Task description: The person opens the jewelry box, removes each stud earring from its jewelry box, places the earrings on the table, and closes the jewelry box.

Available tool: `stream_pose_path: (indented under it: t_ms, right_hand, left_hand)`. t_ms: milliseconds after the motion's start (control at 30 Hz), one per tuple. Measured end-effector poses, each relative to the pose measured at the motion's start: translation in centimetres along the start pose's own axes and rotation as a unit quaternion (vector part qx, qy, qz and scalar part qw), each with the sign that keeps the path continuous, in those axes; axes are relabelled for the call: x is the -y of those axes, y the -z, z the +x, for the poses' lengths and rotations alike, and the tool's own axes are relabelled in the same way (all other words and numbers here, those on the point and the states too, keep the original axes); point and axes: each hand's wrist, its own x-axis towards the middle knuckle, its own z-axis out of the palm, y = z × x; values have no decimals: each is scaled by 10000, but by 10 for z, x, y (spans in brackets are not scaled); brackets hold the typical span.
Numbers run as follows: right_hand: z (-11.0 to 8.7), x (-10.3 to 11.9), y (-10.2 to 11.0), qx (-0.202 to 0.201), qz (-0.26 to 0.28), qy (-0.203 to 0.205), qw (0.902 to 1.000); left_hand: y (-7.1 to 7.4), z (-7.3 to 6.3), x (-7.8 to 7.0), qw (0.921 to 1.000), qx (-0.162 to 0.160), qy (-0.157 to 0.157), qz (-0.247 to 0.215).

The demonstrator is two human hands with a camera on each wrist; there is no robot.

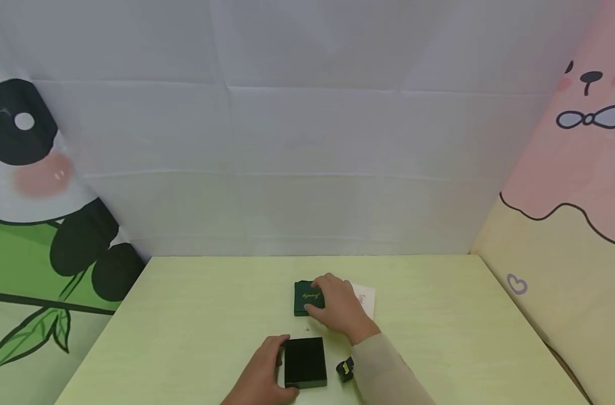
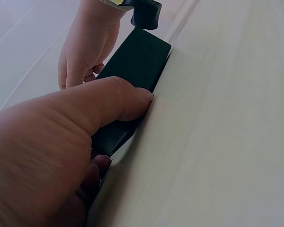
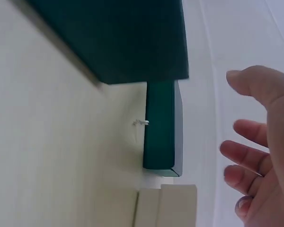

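My left hand (image 1: 264, 371) grips a dark green box (image 1: 305, 363) with a black top face, near the front of the table. In the left wrist view the thumb lies along the side of this box (image 2: 139, 59), with fingertips at its near end. Farther back, my right hand (image 1: 340, 306) hovers by a smaller-looking green box (image 1: 307, 298) with gold lettering. The right wrist view shows this hand (image 3: 270, 142) with fingers spread, apart from the lettered box (image 3: 161, 127).
A white box with pink lettering (image 1: 366, 300) stands behind the right hand, partly hidden by it. A small black device with a yellow mark (image 1: 345, 369) sits at the right sleeve (image 1: 388, 371). A white sheet (image 1: 307, 135) rises behind the table (image 1: 201, 315).
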Motion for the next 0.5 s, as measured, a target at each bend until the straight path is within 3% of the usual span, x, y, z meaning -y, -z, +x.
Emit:
stream_pose_path:
  t_ms: [500]
  right_hand:
    - [17,2,3,511,-456,-147,9975]
  left_hand:
    - [-1,0,0,9999,-84,-55,107]
